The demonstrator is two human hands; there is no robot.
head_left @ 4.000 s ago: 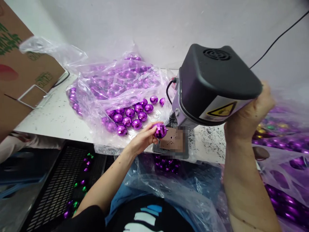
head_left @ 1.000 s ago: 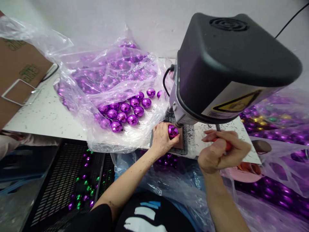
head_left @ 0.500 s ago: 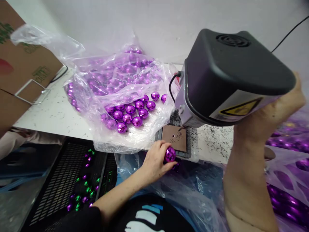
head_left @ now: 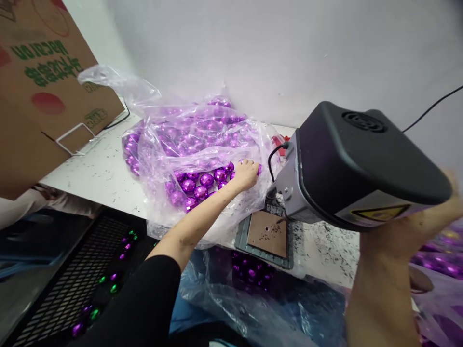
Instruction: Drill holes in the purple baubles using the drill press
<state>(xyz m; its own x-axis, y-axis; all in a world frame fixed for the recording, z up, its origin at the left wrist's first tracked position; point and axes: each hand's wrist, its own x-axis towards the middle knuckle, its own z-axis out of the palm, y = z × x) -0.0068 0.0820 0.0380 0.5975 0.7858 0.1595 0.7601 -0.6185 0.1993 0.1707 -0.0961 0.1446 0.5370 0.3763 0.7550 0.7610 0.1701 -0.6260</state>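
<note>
1. Balls (head_left: 201, 193), purple and faceted: heaped in the clear bag (head_left: 213, 153) and loose at its mouth, left of the drill (head_left: 365, 164), on the white surface (head_left: 94, 180).
2. Left hand (head_left: 248, 174): since a moment ago, moved from near the drill's board (head_left: 258, 233) to the loose balls. Fingertips at or against one ball (head_left: 259, 169); cannot tell whether grasping it.
3. Board below the drill's bit: now without a ball beside it, only dark shavings on top.
4. Right hand (head_left: 436, 212): behind the drill's housing, fingers hidden; cannot tell whether clenched or released.
</note>
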